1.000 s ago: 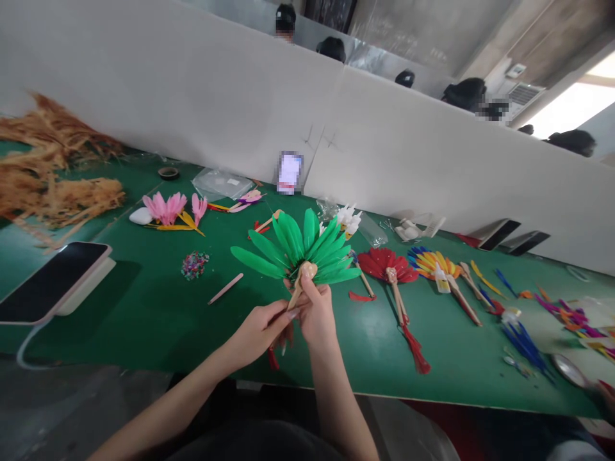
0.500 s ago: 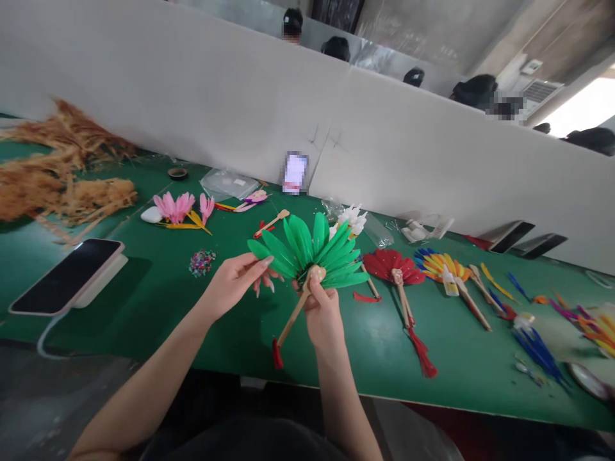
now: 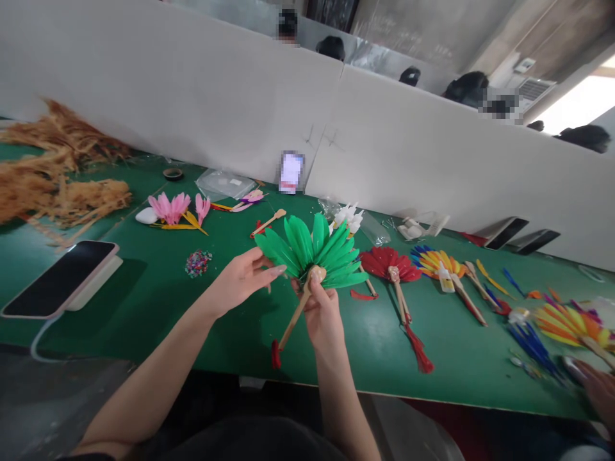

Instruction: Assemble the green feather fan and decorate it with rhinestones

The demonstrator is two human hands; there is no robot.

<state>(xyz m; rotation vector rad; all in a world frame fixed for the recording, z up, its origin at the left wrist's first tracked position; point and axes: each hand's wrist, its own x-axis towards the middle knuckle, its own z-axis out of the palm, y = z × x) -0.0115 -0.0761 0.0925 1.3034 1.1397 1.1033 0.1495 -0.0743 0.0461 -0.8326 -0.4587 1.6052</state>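
My right hand (image 3: 325, 317) grips a feather fan (image 3: 313, 246) where its wooden handle meets the feathers, thumb on the front of the joint. The green feathers spread upward. A red tassel (image 3: 275, 354) hangs from the handle's lower end. My left hand (image 3: 245, 280) is at the fan's left edge, its thumb stretched out below the leftmost feathers. Its index fingertip is hidden behind them. Left of this hand lies a small pile of colourful sequins (image 3: 198, 262). Beyond the fan are white glue bottles (image 3: 348, 219) and a bare wooden handle (image 3: 269, 222).
A red feather fan (image 3: 390, 264) and a yellow-and-blue one (image 3: 438, 262) lie right. Far right, a co-worker's hand (image 3: 593, 384) is near a yellow-orange fan (image 3: 562, 325). Left are a phone (image 3: 60, 276), pink feathers (image 3: 170, 208) and dried brown plants (image 3: 72, 192). A white partition (image 3: 192, 89) stands behind.
My left thumb has moved right, off the leftmost feather's tip to below the feathers. My right hand keeps hold of the fan. A co-worker's hand has appeared at the far right.
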